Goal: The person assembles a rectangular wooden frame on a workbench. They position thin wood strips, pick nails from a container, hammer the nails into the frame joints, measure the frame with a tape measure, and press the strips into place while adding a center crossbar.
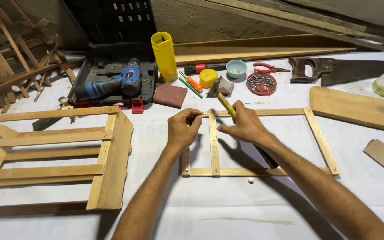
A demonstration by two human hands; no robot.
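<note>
A flat frame of thin wooden slats (321,140) lies on the white table in front of me. My left hand (182,129) pinches something small at the frame's top left corner, too small to make out. My right hand (245,124) grips a hammer (224,98) by its yellow handle, held close to the head. The metal head hangs above the frame's top rail, just right of my left fingers. The handle's dark end sticks out under my right forearm.
A wooden crate (112,160) lies at the left. Behind the frame are a blue cordless drill (112,84) in a black case, a yellow tube (164,55), a sanding block (170,95), a red dish of nails (261,83), pliers, a handsaw (338,70) and a board (356,109).
</note>
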